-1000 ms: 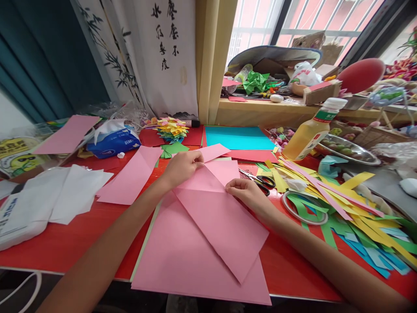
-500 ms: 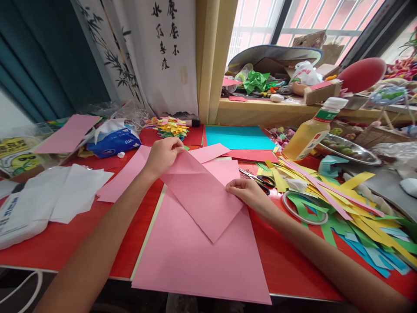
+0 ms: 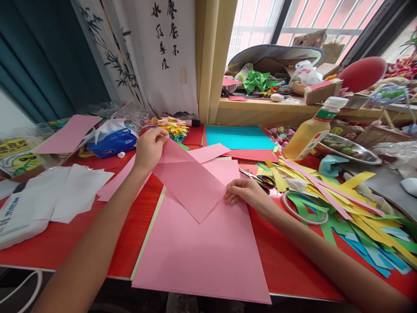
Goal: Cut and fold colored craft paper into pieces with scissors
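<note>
Left hand: the left hand [image 3: 150, 147] pinches the far corner of the folded pink sheet [image 3: 190, 182], lifting it off the table toward the back left.
Right hand: the right hand [image 3: 245, 192] is loosely curled, fingertips pressing the sheet's right corner down; it pins rather than grasps.
Folded sheet: raised at the left, tilted, its lower point lying on the large pink sheet [image 3: 202, 252] spread flat beneath (that sheet overhangs the near table edge).
Risk, tear or skew: pulled against the pinned corner, the thin paper could crease off-line or rip at the right hand's fingertips, I judge.
Risk, slide: the big sheet lies loose on the smooth red table [image 3: 65, 243], so a tug could drag it further over the edge.
Risk, clutter: scissors [image 3: 257, 178] lie just beyond the right hand, and the heap of coloured paper strips [image 3: 352, 208] is close enough for a sleeveless forearm to sweep.
Steel bowl: the metal bowl [image 3: 350, 150] at the right holds small greenish round things, too small to name.
Bottle: the plastic bottle [image 3: 309, 132] leans in front of the bowl, full of yellow liquid, cap on.
Tissue pack: the blue tissue pack [image 3: 112, 141] behind the left hand has white tissue sticking out.
</note>
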Demonstrator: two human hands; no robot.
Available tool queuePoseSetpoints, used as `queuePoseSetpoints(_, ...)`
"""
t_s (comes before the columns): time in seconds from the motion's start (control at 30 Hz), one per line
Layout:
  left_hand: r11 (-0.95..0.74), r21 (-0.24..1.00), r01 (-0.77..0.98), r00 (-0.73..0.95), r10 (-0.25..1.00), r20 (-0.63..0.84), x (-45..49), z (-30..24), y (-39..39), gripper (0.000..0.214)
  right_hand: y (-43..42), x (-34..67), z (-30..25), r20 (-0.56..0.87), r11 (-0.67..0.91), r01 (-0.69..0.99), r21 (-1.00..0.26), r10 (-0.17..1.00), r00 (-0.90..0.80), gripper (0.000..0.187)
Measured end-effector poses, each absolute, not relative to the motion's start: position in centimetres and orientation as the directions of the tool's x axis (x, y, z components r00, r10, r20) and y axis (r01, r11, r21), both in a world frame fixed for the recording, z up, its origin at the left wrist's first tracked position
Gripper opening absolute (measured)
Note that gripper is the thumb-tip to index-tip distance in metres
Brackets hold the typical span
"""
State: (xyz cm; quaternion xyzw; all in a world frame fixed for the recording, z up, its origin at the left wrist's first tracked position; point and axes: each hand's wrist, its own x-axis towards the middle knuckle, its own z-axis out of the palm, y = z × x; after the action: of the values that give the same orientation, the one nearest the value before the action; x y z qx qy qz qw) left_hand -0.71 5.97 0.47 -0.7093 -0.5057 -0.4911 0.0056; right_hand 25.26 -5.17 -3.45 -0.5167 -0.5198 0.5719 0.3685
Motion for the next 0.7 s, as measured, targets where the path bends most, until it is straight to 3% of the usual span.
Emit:
queuePoseSetpoints(0.2,-0.586,0.524,0.619,-0.042,0.641,0.766,-1.0,1.0,5.7,0.009,-4.9,25.5,-3.5,-0.247,-0.232,0.094,-0.968,0.95,-0.193,0.008)
queuePoseSetpoints(0.33,-0.58,0.64,0.504,-0.025,0.731,0.682,-1.2,1.1,5.9,0.007,-5.0,25.4,-3.0,-0.261,-0.261,0.017,-0.965,0.954,-0.15,0.011)
queuePoseSetpoints(0.57,-0.492,0.756,0.431,0.318,0.867,0.383,6.0,-0.8,1.7,0.009,-5.9,24.9,-2.7,-0.22,-0.249,-0.078,-0.965,0.937,-0.271,0.027)
queuePoseSetpoints(0.7,-0.504,0.75,0.429,0.403,0.85,0.34,9.4,-1.8,-1.2,0.009,-6.0,25.1,-3.2,-0.186,-0.228,-0.125,-0.966,0.941,-0.282,0.027)
